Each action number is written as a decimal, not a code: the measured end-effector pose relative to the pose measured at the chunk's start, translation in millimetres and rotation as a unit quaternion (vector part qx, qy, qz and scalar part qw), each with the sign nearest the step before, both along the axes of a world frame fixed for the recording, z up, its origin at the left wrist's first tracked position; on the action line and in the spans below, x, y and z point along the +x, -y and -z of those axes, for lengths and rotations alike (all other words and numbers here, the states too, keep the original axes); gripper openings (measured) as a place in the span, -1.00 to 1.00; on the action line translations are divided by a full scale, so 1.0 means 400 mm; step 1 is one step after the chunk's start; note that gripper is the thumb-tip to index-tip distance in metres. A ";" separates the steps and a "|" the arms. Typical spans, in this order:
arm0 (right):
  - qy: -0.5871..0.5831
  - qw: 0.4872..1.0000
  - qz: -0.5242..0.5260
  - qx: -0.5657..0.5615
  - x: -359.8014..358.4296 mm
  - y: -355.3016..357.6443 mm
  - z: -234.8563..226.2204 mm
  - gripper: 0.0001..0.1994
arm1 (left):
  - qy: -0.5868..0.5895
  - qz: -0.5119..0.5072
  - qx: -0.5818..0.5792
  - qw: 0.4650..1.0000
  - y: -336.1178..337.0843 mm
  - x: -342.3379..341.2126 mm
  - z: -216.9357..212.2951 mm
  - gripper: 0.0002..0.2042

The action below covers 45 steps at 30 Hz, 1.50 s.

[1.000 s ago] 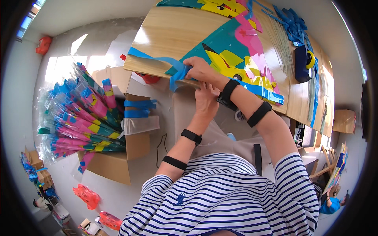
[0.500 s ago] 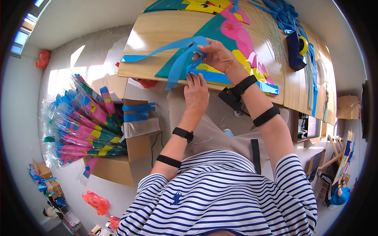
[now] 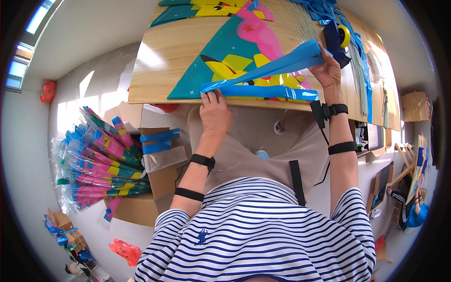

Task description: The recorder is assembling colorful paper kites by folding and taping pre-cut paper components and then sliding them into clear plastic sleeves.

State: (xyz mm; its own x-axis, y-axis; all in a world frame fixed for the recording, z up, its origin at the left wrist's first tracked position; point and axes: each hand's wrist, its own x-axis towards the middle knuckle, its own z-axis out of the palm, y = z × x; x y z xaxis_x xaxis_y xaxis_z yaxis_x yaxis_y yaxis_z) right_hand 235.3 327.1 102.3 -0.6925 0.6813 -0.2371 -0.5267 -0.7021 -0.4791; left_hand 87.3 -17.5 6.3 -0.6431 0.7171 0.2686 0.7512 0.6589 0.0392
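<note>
A triangular printed kite sheet [image 3: 199, 70] in teal, pink and yellow lies flat, its lower side along the table's near edge. A blue ribbon [image 3: 277, 65] doubles back at that sheet's lower left part. One length runs along the near edge; the other slants up to the right. My left hand [image 3: 215, 115] presses its fingertips together on the ribbon at the fold. Gripped in my right hand [image 3: 327, 71], the ribbon's raised end is held above the right part of the sheet, near the tape dispenser.
On the table [image 3: 152, 80] are more printed sheets [image 3: 188, 13], a navy tape dispenser [image 3: 334, 40] with yellow tape, thin sticks [image 3: 304, 21] and a pile of blue ribbon [image 3: 322, 10]. Bagged kites [image 3: 105, 160] fill a cardboard box [image 3: 134, 209] at left. Another person [image 3: 416, 214] is far right.
My right hand has moved right, drawing the loose ribbon out into a slanting stretch. The left hand has shifted slightly left to the fold. More of the kite sheet's yellow print shows.
</note>
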 end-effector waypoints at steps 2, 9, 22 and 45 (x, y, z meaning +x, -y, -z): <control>-0.053 0.998 -0.042 0.015 0.112 -0.105 0.078 -0.58 | 0.026 0.013 0.000 1.000 -0.010 0.006 -0.019 -0.21; 0.024 0.999 0.020 0.033 0.297 -0.186 0.121 -0.69 | 0.043 0.018 -0.013 0.999 0.000 0.006 -0.038 -0.36; 0.516 0.632 0.104 0.569 0.148 -0.060 0.068 -0.65 | 0.023 0.027 -0.002 0.999 0.004 0.004 -0.025 -0.35; 0.388 0.596 -0.350 0.610 -0.359 0.407 0.005 -0.75 | -0.015 -0.004 0.033 0.999 -0.008 0.007 0.021 -0.59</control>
State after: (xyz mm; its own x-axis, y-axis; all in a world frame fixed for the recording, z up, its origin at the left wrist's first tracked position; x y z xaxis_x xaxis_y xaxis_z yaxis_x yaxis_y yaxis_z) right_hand 91.8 164.4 100.2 -0.9124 0.2829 -0.2957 0.4034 0.4995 -0.7666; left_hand 90.0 -14.5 -2.0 -0.6399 0.6922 0.3339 0.7474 0.6617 0.0606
